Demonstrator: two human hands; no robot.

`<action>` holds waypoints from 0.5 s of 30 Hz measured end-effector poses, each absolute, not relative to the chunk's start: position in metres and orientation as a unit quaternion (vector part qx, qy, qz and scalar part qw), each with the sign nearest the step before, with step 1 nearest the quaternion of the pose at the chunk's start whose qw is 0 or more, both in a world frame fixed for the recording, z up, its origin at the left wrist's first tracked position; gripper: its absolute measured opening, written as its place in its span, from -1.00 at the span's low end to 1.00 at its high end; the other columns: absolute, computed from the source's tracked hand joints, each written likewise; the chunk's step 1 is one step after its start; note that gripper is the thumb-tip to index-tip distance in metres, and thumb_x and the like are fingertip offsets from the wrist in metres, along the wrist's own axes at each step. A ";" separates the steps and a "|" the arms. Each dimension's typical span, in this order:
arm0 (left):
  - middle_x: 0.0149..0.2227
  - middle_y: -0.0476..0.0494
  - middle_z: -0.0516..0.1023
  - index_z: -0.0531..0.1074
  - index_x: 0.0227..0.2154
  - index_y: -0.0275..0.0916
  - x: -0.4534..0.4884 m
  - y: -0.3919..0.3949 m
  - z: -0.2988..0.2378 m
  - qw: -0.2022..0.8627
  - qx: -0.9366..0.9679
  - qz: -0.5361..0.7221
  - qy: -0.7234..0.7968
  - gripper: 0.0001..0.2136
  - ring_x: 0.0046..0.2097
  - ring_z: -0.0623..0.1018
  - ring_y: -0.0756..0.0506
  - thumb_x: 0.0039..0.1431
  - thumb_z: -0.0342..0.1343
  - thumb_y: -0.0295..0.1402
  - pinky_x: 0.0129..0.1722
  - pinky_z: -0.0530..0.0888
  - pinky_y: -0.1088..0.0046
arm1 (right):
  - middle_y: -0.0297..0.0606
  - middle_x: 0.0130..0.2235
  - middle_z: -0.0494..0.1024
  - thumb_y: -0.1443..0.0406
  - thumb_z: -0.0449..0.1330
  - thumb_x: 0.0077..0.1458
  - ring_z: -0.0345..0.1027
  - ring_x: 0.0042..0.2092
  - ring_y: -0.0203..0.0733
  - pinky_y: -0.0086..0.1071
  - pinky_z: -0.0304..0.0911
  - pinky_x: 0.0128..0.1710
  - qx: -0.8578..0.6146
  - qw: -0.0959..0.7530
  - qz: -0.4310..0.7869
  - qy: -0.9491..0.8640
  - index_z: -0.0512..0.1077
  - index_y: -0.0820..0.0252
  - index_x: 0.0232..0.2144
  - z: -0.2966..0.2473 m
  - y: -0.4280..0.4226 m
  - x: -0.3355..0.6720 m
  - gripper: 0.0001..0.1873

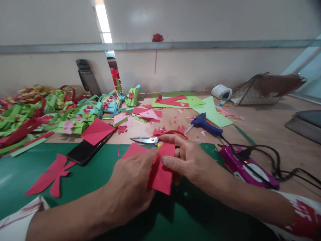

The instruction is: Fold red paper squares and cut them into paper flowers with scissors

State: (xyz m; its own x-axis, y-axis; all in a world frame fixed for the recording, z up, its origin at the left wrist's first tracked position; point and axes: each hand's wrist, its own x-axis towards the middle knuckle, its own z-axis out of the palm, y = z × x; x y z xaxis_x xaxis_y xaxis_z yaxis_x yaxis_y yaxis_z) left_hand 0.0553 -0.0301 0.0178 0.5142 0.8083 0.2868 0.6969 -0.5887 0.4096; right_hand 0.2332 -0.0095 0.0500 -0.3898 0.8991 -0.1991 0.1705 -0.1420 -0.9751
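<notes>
A folded piece of red paper (163,174) is held between my two hands above the green mat. My left hand (132,177) grips its left side, with most fingertips hidden behind the paper. The thumb and fingers of my right hand (188,157) pinch its right side. Another red sheet (135,150) shows just behind my left hand. Scissors (147,140) with red handles lie just beyond my fingers, blades pointing left. To the left, a red square (97,131) rests on a black phone (87,150), and a red paper cutout (54,175) lies nearer me.
Small green paper baskets (72,125) are heaped at the left, near a grey bottle (87,77). A blue glue gun (205,124) and a purple power strip (248,167) with black cords lie on the right. A handbag (265,88) stands at the back right.
</notes>
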 end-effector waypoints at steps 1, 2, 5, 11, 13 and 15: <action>-0.29 -0.10 0.57 0.17 0.04 -0.17 0.053 -0.028 0.019 0.168 0.843 0.239 0.451 -0.59 -0.33 0.56 -0.12 0.10 0.01 -0.38 -0.39 0.42 0.41 | -0.45 -0.56 0.45 0.26 0.18 0.08 0.37 -0.57 -0.29 -0.48 0.25 -0.60 -0.446 0.313 0.601 -0.584 0.11 0.24 0.11 0.048 -0.009 0.234 -0.43; -0.29 -0.10 0.58 0.19 0.03 -0.17 0.050 -0.027 0.022 0.222 0.812 0.248 0.480 -0.61 -0.35 0.56 -0.10 0.11 0.01 -0.38 -0.38 0.42 0.42 | -0.40 -0.52 0.48 0.20 0.16 0.11 0.41 -0.53 -0.27 -0.46 0.27 -0.55 -0.432 0.330 0.596 -0.590 0.10 0.26 0.11 0.045 -0.009 0.235 -0.44; -0.21 -0.14 0.56 0.28 -0.08 -0.21 0.040 -0.020 0.028 0.377 0.683 0.271 0.564 -0.66 -0.31 0.56 -0.13 0.07 0.09 -0.27 -0.38 0.46 0.42 | -0.32 -0.43 0.49 0.15 0.10 0.18 0.42 -0.42 -0.25 -0.41 0.30 -0.44 -0.422 0.380 0.521 -0.637 0.24 0.25 -0.02 0.037 -0.004 0.244 -0.61; -0.28 -0.11 0.56 0.27 0.00 -0.28 0.025 -0.010 0.024 0.444 0.630 0.242 0.589 -0.54 -0.32 0.55 -0.15 0.00 0.14 -0.28 -0.39 0.45 0.43 | -0.20 -0.32 0.56 0.40 0.10 0.17 0.41 -0.27 -0.17 -0.33 0.28 -0.28 -0.340 0.313 0.204 -0.863 0.43 0.25 -0.30 0.025 -0.007 0.254 -0.90; -0.21 -0.15 0.55 0.22 0.06 -0.29 0.024 -0.009 0.020 0.401 0.646 0.240 0.604 -0.47 -0.25 0.55 -0.17 -0.01 0.14 -0.27 -0.33 0.46 0.40 | -0.12 -0.30 0.56 0.42 0.07 0.19 0.38 -0.21 -0.11 -0.27 0.26 -0.18 -0.249 0.275 0.162 -0.914 0.44 0.31 -0.28 0.019 -0.011 0.252 -0.86; -0.10 -0.20 0.51 0.17 0.11 -0.28 0.022 -0.009 0.016 0.362 0.661 0.244 0.610 -0.40 -0.16 0.53 -0.21 -0.02 0.15 -0.26 -0.23 0.46 0.36 | -0.11 -0.27 0.56 0.38 0.06 0.22 0.34 -0.14 -0.06 -0.19 0.22 -0.10 -0.201 0.222 0.149 -0.943 0.44 0.33 -0.24 0.012 -0.014 0.250 -0.83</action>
